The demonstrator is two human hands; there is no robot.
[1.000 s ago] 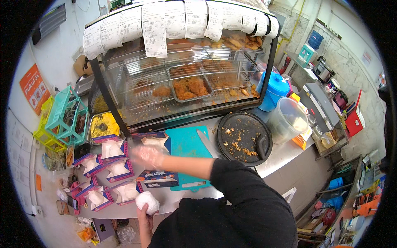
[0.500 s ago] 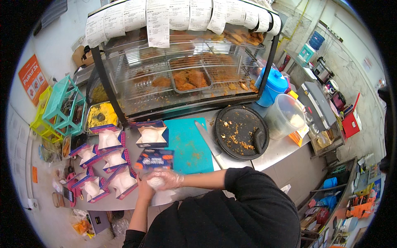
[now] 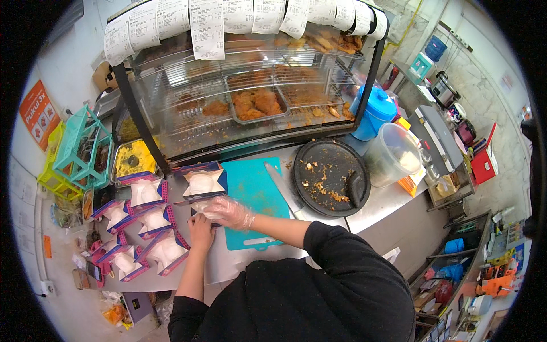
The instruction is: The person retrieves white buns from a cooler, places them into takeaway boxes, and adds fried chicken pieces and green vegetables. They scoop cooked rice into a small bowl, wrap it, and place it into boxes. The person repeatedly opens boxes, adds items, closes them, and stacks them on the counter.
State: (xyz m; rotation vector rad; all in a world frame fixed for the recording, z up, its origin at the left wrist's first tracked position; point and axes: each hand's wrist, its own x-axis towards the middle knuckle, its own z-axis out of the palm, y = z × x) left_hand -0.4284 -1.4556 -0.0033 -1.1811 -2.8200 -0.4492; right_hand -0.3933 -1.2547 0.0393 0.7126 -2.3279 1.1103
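My left hand point(image 3: 201, 232), bare, has its fingers curled at the near side of a dark paper box, which is mostly hidden by both hands. Over the same box, my right hand point(image 3: 231, 212) wears a clear plastic glove, its fingers bent down; what lies under them cannot be made out. Just beyond stands an open dark blue paper box point(image 3: 196, 197) with a white mound point(image 3: 203, 182) inside. Several more open boxes point(image 3: 162, 268) with pink-and-blue sides and white contents are grouped to the left. A turquoise cutting board point(image 3: 256, 191) lies to the right of my hands.
A knife point(image 3: 280, 180) rests along the board's right edge. Beside it sits a round black tray point(image 3: 319, 199) with crumbs. A glass warming cabinet point(image 3: 188, 134) of fried food stands behind. A tray of yellow food point(image 3: 135, 161), clear tub point(image 3: 380, 162) and blue container point(image 3: 376, 108) flank it.
Both hands have moved away from me with the dark printed box, to just short of the filled box. The right hand has lowered over it; the box's printed face is now hidden.
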